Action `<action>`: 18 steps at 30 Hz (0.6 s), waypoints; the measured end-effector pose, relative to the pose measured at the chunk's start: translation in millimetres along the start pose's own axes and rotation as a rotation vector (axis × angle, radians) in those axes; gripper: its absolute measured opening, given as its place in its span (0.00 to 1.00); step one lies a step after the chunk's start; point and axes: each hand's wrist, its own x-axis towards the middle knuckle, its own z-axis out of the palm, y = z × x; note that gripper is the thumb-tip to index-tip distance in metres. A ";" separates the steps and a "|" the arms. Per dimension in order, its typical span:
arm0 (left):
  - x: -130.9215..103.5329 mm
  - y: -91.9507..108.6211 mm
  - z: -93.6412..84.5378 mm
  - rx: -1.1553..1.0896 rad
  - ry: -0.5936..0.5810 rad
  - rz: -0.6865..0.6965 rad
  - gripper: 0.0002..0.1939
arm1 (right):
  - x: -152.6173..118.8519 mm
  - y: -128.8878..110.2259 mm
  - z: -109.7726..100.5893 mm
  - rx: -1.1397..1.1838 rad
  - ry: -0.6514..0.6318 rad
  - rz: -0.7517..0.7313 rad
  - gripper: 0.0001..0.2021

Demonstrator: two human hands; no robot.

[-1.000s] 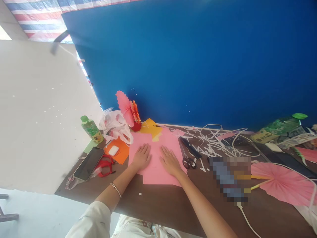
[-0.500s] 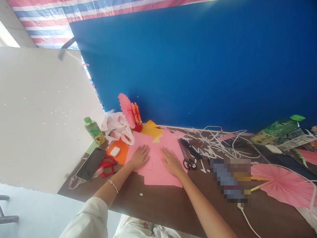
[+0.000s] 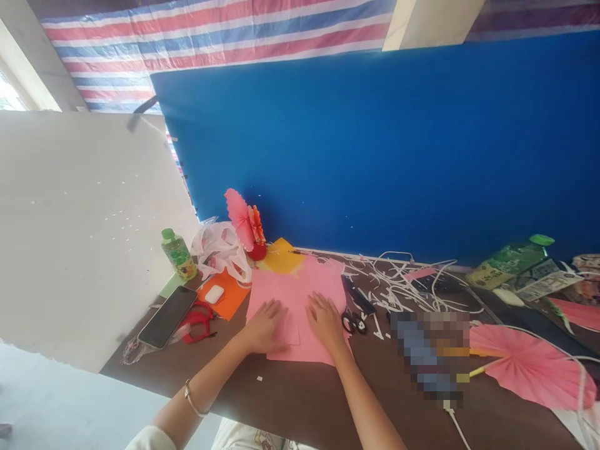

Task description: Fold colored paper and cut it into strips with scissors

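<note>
Resting hands: two, your left hand and your right hand, palms down, apart from each other, fingers loosely spread, clamped on nothing; the left is partly blurred.
Pink paper: beneath both your palms, reaching from close to the far edge of the desk toward the near edge, stopping short of it; at least two sheets overlap, the full count hidden.
Paper step: you seem to be smoothing or lining up the sheets.
Next touch: it would likely call for light, even pressure from you, as the borders look uneven.
Scrap: one, white, between the paper and your near edge.
Scissors: one pair, handles just beside the paper's right side.
Yellow sheet: one seen, at the far edge.
Orange sheet: one, left of your paper, bearing one white case.
Phone: one, near the desk's left edge.
Pink fans: two, one upright near the far edge, one lying toward the right edge.
Green-capped bottles: two, one standing by the left edge, one tilted toward the far right corner.
White strips and cables: along the far edge, too tangled for you to count.
</note>
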 end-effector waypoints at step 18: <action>4.5 1.5 -1.7 -0.335 0.380 -0.253 0.17 | -2.9 6.4 -0.4 0.662 0.176 0.296 0.18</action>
